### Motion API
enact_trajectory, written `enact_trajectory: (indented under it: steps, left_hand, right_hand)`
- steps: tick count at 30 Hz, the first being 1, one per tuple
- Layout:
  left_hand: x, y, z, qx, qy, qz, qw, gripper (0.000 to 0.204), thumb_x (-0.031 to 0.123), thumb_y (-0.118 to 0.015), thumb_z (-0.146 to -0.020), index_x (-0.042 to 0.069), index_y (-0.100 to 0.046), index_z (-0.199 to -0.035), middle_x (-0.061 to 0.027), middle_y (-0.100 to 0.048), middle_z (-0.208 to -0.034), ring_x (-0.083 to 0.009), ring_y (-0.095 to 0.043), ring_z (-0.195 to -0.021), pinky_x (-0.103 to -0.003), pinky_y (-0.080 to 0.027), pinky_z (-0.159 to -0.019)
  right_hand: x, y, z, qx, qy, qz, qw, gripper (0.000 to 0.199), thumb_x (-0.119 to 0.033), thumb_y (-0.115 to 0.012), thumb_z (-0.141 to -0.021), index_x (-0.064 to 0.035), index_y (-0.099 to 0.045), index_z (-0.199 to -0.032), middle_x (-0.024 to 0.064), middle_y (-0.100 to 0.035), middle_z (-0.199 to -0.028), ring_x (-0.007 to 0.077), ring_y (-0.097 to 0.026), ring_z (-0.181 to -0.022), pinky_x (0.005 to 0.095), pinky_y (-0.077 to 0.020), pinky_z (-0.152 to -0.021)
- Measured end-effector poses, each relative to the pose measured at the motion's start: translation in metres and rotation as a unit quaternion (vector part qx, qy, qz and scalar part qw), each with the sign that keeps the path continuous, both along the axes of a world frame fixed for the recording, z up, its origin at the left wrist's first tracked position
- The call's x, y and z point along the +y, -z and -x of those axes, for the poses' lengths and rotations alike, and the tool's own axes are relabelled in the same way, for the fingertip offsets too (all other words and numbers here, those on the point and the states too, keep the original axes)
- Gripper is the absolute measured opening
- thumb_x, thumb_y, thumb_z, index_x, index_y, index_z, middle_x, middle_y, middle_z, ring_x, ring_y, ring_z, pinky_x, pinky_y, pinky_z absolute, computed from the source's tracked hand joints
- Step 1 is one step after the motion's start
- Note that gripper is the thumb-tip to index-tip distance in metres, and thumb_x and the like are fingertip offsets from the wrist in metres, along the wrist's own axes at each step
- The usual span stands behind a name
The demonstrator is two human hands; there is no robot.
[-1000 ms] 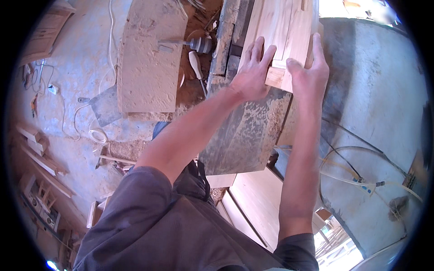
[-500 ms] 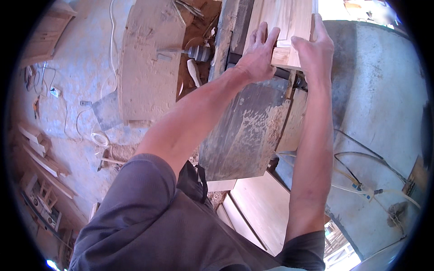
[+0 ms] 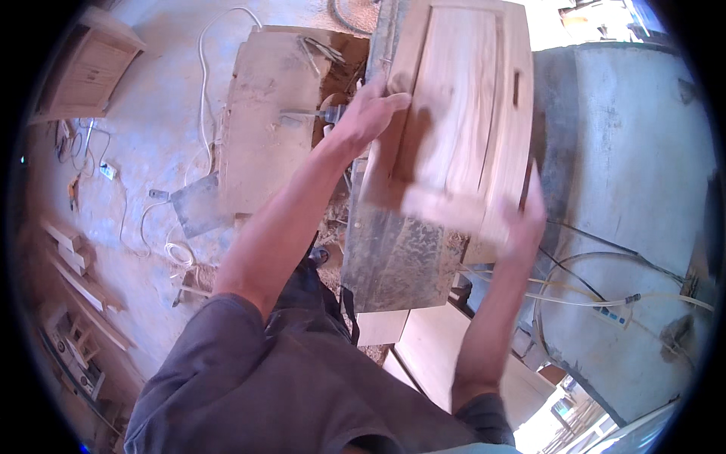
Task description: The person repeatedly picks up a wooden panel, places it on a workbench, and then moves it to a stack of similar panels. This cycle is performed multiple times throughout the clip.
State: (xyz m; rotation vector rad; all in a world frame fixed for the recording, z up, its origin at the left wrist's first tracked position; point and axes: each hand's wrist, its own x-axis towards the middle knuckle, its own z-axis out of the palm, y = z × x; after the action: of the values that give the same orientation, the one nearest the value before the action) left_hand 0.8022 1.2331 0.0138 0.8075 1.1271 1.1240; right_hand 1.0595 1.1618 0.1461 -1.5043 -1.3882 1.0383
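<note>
A wooden cabinet door [image 3: 454, 113], with a framed raised panel and a narrow slot in its right side rail, is tilted above a worn machine bed [image 3: 393, 261]. My left hand [image 3: 368, 115] grips the door's left edge, its thumb lying on the face. At the lower right corner my right hand [image 3: 524, 219] holds the right edge, its fingers smeared by motion. The door's lower end is blurred too. It hides the far part of the machine bed.
Left of the bed stands a dusty board-topped stand [image 3: 272, 121] with a drill-like tool [image 3: 329, 113] beside it. Pale hoses and cables [image 3: 597, 291] run on the right. Wooden panels [image 3: 431, 348] lean below the bed. A wooden cabinet [image 3: 91, 64] stands far left.
The door has come nearer to me and more of its face shows. My left hand has shifted left to its side edge; my right hand has moved down toward me with its corner.
</note>
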Motion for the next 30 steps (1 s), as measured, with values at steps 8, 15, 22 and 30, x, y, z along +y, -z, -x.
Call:
enact_trajectory:
  steps: [8,15,22,30]
  left_hand:
    - [-0.051,-0.046,-0.064,-0.105,-0.014,0.027,0.994,0.037,0.027,-0.074,-0.088,0.002,-0.066,-0.114,-0.0059,-0.069,-0.098,-0.0116,-0.062,-0.090,-0.026,-0.047,-0.083]
    - [-0.116,-0.113,-0.108,-0.131,0.109,-0.136,0.976,0.041,0.028,-0.080,-0.082,0.004,-0.071,-0.114,-0.0038,-0.072,-0.095,-0.0101,-0.064,-0.081,-0.025,-0.049,-0.075]
    - [-0.093,-0.117,-0.096,-0.173,0.147,-0.157,0.961,0.041,0.046,-0.058,-0.095,0.008,-0.068,-0.108,-0.0044,-0.066,-0.084,-0.0150,-0.061,-0.075,-0.030,-0.051,-0.068]
    - [-0.077,-0.197,-0.089,-0.121,0.023,-0.214,0.969,0.040,0.038,-0.044,-0.103,0.004,-0.064,-0.105,-0.0065,-0.063,-0.083,-0.0186,-0.057,-0.071,-0.035,-0.047,-0.065]
  right_hand:
    - [-0.243,0.033,0.014,-0.092,0.100,0.049,0.989,0.071,-0.004,-0.071,-0.075,0.0065,-0.043,-0.138,0.0120,-0.059,-0.119,0.0212,-0.061,-0.105,0.0334,-0.0490,-0.091]
    - [-0.274,0.077,0.003,0.045,0.231,-0.022,0.972,0.032,-0.001,-0.076,-0.073,0.0036,-0.065,-0.103,0.0071,-0.066,-0.098,0.0152,-0.063,-0.089,0.0282,-0.0529,-0.076]
    - [-0.275,0.106,0.049,0.080,0.271,0.028,0.959,0.038,-0.007,-0.079,-0.080,0.0043,-0.064,-0.112,0.0086,-0.067,-0.110,0.0161,-0.064,-0.097,0.0307,-0.0512,-0.088]
    - [-0.246,0.117,0.064,0.052,0.192,-0.172,0.965,0.060,-0.010,-0.084,-0.067,-0.0017,-0.063,-0.122,0.0139,-0.069,-0.115,0.0240,-0.069,-0.101,0.0323,-0.0537,-0.088]
